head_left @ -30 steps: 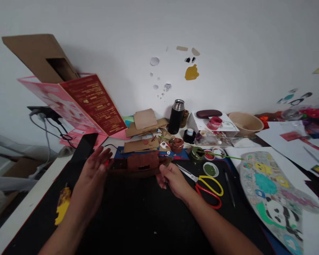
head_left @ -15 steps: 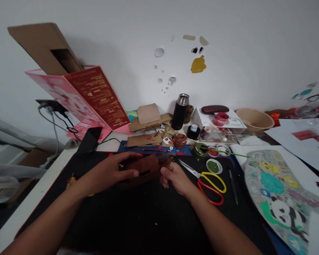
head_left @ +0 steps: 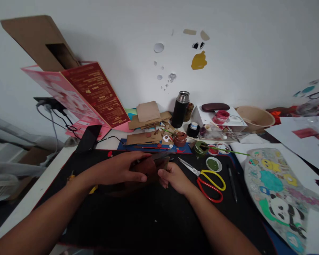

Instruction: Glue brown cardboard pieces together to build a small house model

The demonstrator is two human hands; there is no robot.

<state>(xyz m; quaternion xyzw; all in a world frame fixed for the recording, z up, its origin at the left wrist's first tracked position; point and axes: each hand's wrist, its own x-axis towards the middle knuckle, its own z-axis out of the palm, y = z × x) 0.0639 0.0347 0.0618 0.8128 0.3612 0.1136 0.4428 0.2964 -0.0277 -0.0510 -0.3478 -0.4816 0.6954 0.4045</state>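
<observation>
A brown painted cardboard piece (head_left: 154, 165) lies on the black mat (head_left: 138, 219) in front of me. My left hand (head_left: 122, 170) rests over its left part, fingers wrapped across its top. My right hand (head_left: 174, 177) grips its right end with curled fingers. Most of the piece is hidden under my hands. Yellow-and-red scissors (head_left: 207, 179) lie just right of my right hand.
Behind the mat stand a black flask (head_left: 181, 109), a brown paint pot (head_left: 180, 139), green paint dishes (head_left: 213, 164), cardboard scraps (head_left: 148, 115) and a tan bowl (head_left: 255, 118). A painted panda sheet (head_left: 276, 191) lies right. A red-pink folder (head_left: 82, 97) and a cardboard box (head_left: 34, 40) lean at the back left.
My left hand came in from the left with open fingers and closed over the brown cardboard piece. The piece moved slightly toward me; my right hand stayed on its right end.
</observation>
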